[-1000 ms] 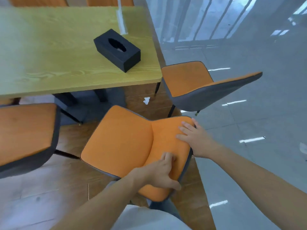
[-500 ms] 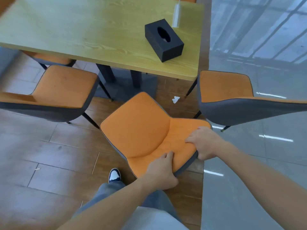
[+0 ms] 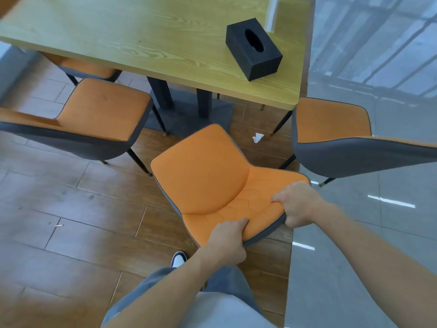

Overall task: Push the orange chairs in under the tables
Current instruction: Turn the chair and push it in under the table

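An orange chair (image 3: 203,176) with a grey shell stands in front of me, turned at an angle, its seat pointing toward the wooden table (image 3: 146,36). My left hand (image 3: 227,242) grips the top edge of its backrest near the lower end. My right hand (image 3: 300,204) grips the same edge farther right. The seat's front sits just short of the table edge. A second orange chair (image 3: 99,114) stands to the left, pulled out from the table. A third orange chair (image 3: 331,121) stands at the right corner of the table.
A black tissue box (image 3: 254,48) lies on the table near its right end. The table's dark pedestal base (image 3: 189,114) is under the top. A scrap of white paper (image 3: 257,137) lies on the wood floor. Grey glossy tiles (image 3: 354,245) start right of the chair.
My view has swung left and pulled back, so the table and left chair show more. Both hands went from resting on the backrest to gripping its top edge, and the chair turned toward the table.
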